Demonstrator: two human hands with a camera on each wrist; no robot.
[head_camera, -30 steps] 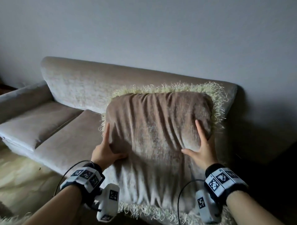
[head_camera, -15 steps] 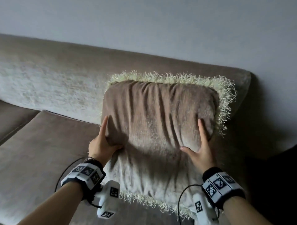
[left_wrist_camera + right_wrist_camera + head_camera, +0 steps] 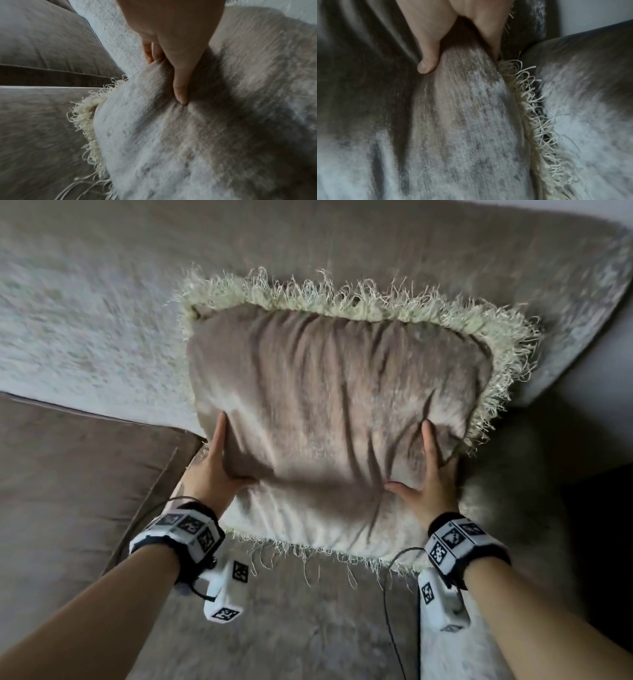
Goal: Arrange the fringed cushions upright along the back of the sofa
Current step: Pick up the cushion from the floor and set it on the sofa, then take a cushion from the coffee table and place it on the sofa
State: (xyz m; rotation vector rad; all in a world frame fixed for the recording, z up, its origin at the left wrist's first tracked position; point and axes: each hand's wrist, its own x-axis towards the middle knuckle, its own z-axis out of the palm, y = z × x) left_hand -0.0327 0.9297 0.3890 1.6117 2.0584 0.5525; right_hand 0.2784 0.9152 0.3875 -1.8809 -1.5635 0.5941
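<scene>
A soft, square, wrinkled cushion [image 3: 329,419] with stringy fringe is gripped mid-frame between the left hand [image 3: 214,470] and right hand [image 3: 430,481].

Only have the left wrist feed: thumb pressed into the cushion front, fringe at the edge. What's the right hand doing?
Observer: The right hand grips the cushion on its right side, thumb on the front, fingers at the fringed edge.
Operator: Where on the sofa?
Observer: Head view: upright in front of the backrest, near the sofa's right end.
Operator: Bottom edge seated?
Observer: The bottom fringe hangs over the seat; I cannot tell whether it touches.
</scene>
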